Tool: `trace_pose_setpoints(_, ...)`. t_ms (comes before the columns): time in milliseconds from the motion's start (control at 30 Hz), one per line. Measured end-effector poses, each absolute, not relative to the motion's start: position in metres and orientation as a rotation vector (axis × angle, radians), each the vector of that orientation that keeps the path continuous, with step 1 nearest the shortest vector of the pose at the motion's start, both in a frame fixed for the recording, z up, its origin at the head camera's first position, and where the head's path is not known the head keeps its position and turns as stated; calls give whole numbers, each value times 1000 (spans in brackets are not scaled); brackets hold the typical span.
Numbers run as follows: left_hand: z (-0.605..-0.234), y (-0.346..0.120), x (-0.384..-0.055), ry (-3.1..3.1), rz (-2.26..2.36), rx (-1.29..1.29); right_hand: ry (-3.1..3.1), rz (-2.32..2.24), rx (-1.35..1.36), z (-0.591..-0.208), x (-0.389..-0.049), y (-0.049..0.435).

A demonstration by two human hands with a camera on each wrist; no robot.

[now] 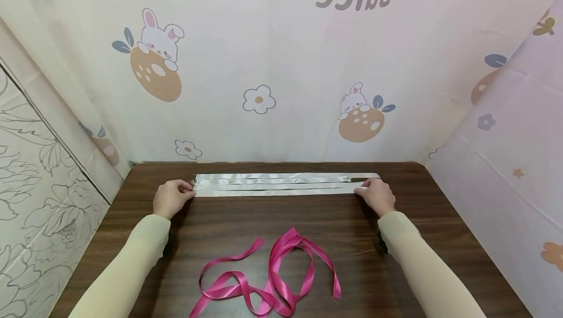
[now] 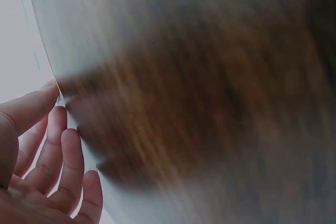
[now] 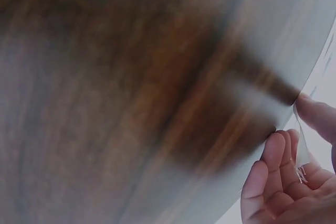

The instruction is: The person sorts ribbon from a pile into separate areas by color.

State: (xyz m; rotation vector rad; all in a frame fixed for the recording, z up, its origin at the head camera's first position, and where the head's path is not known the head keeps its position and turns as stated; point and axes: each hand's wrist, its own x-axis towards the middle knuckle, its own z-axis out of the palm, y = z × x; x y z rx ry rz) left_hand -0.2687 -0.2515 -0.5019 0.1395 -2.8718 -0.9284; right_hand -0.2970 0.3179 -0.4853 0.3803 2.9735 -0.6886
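Several white satin ribbon strips (image 1: 272, 181) lie side by side across the back of the table, their left ends roughly level. My left hand (image 1: 172, 198) pinches the left end of the front white ribbon (image 1: 264, 193) between thumb and forefinger. At the other end, my right hand (image 1: 376, 195) pinches the same strip. Below the right thumb, a frayed white ribbon end (image 3: 302, 161) hangs by the curled fingers in the right wrist view. In the left wrist view the left thumb (image 2: 37, 106) meets the table's surface line, and hardly any ribbon shows there.
A long pink satin ribbon (image 1: 283, 279) lies in loose loops on the dark wooden table (image 1: 360, 240), nearer to me between both forearms. Behind the table hangs a pale cloth (image 1: 290, 64) with printed rabbits and flowers. Another printed cloth (image 1: 506, 152) borders the right side.
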Motion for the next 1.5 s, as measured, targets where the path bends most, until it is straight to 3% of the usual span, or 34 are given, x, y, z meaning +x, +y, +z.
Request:
trace_pose_setpoints(967,-495,-255,-264,-2843,-942,225,3061,-649,333,-477,-286,329)
trace_pose_setpoints(1500,-459,-230,-247,-2734,-925,-14,3205,-672,115,-440,-255,322)
